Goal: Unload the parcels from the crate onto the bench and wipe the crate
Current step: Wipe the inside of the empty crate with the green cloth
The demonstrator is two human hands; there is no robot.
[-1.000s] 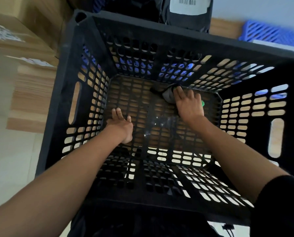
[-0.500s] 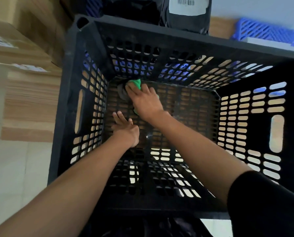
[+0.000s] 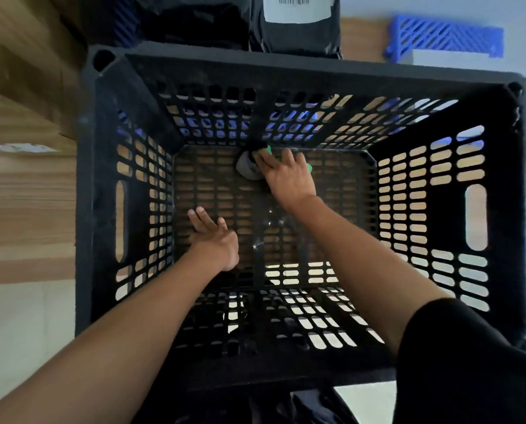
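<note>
Both hands are down inside the crate (image 3: 102,209); the left hand (image 3: 214,240) lies flat on the slotted floor near the left wall, fingers straight and spread, holding nothing; the right hand (image 3: 287,175) presses down on a cloth (image 3: 248,168) at the far edge of the floor, fingers extended over it, a grey fold poking out to the left of the fingertips and green showing at either side of the hand; a black sleeve (image 3: 469,362) covers the right upper arm, the left arm is bare. The crate is black, deep, its walls and floor pierced with rows of slots, a long handle slot in the left wall and another in the right; no parcels lie inside it; pale wood shows through the floor slots, brighter light through the near ones. Beyond the far rim, two black parcels sit on the wooden counter (image 3: 362,38); the right parcel (image 3: 295,26) carries a white label with a barcode, the left one (image 3: 194,22) is plain and dark. A blue basket (image 3: 445,38) stands further right against a pale wall. To the left, cardboard boxes (image 3: 17,71) are stacked; below them, pale floor (image 3: 20,316).
</note>
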